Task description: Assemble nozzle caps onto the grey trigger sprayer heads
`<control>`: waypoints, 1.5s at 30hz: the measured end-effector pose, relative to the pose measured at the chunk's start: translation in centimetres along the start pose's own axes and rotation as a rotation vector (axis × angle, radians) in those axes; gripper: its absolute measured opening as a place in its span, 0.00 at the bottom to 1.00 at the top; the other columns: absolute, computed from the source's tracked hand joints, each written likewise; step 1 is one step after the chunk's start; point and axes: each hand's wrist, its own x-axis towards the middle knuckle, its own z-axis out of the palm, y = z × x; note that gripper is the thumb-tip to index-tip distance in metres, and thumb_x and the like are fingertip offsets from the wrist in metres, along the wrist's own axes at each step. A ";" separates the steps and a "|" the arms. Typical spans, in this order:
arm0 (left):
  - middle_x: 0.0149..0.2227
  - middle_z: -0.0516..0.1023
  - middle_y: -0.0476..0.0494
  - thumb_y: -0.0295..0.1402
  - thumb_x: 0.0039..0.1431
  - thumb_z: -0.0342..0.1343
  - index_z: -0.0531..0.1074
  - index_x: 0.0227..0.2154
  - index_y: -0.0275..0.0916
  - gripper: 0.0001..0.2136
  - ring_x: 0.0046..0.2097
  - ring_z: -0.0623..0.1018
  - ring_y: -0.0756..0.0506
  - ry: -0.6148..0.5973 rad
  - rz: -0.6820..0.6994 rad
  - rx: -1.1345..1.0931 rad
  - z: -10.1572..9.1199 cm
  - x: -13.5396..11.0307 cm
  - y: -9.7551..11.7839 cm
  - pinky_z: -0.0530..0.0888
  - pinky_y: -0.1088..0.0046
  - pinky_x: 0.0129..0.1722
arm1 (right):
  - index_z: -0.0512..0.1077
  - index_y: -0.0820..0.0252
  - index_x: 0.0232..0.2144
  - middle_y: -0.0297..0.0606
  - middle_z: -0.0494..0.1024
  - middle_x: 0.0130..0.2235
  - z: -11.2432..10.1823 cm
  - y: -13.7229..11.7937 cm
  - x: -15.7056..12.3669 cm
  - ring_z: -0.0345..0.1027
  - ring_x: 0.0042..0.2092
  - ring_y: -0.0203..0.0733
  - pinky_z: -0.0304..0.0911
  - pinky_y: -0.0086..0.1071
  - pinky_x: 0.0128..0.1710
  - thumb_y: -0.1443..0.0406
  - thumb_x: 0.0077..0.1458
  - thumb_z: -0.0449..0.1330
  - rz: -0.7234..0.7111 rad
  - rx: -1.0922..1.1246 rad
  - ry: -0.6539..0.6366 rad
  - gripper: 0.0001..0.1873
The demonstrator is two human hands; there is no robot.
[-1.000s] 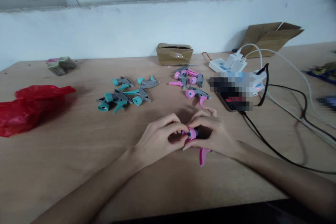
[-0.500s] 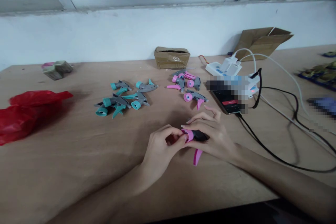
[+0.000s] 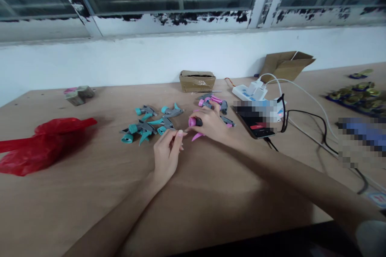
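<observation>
over the worktop [image 3: 211, 192], the left hand [image 3: 166, 153] is half curled; whether it pinches anything, i can't tell. farther off, the right hand [image 3: 211, 123] grips a pink spray head [image 3: 192, 122], probably light, stiff plastic, best held round its middle. more pink sprayers [image 3: 216, 98] lie beyond.

spray triggers [image 3: 141, 127] between bag [image 3: 50, 140] and phone [image 3: 259, 132]
</observation>
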 end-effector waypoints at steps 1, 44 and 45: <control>0.23 0.67 0.51 0.37 0.63 0.45 0.72 0.32 0.38 0.12 0.25 0.69 0.52 -0.008 0.001 0.000 0.0 0.0 -0.1 0.67 0.78 0.26 | 0.73 0.57 0.31 0.38 0.79 0.36 0.5 0.4 0.8 0.68 0.44 0.47 0.45 0.48 0.51 0.53 0.52 0.57 0.012 -0.010 0.002 0.14; 0.32 0.65 0.51 0.29 0.47 0.60 0.64 0.33 0.38 0.12 0.33 0.69 0.51 -0.666 -0.290 -0.486 1.4 -0.6 1.2 0.70 0.78 0.26 | 0.73 0.49 0.38 0.36 0.72 0.49 -2.9 -1.2 -9.4 0.63 0.52 0.43 0.48 0.48 0.54 0.56 0.45 0.64 -0.020 0.283 -0.111 0.15; 0.32 0.65 0.51 0.30 0.47 0.60 0.64 0.34 0.38 0.12 0.33 0.69 0.51 -0.671 -0.274 -0.471 1.3 -0.6 1.2 0.70 0.78 0.27 | 0.73 0.49 0.38 0.35 0.72 0.48 -2.8 -1.1 -9.5 0.63 0.52 0.44 0.50 0.48 0.52 0.56 0.45 0.64 -0.022 0.292 -0.108 0.15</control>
